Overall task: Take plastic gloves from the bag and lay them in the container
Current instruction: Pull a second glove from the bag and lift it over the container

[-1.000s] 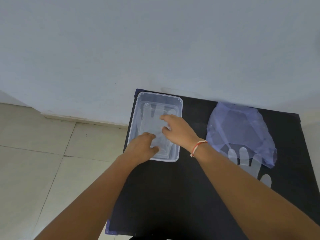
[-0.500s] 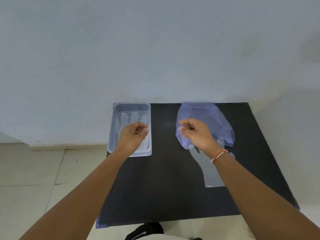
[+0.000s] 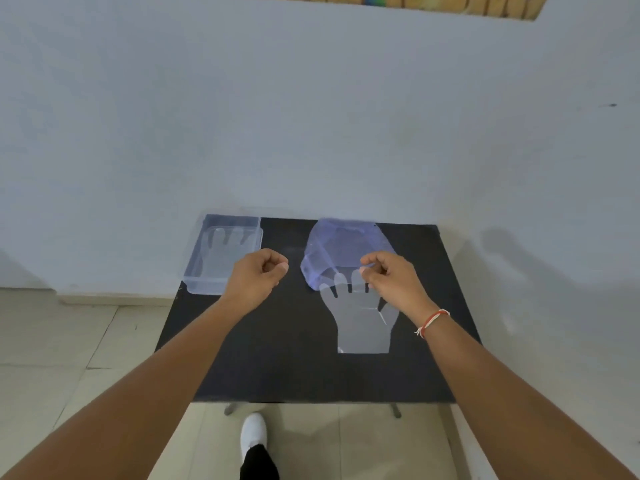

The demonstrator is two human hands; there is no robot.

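Both hands now hover clear of the clear rectangular plastic container [image 3: 221,268]: the left hand [image 3: 256,277] loosely curled and empty, the right hand [image 3: 391,278] pinching a translucent plastic glove [image 3: 360,320] protruding from the crinkled bluish plastic bag [image 3: 343,244] on the matte black table [image 3: 277,358]. Another glove [image 3: 225,244] lies flat inside the container beyond the left hand.

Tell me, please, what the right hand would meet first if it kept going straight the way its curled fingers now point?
Probably the plastic glove sticking out of the bluish bag: the right hand hovers with its fingertips over the glove's fingers at the bag's mouth. Height above the black table is unclear.
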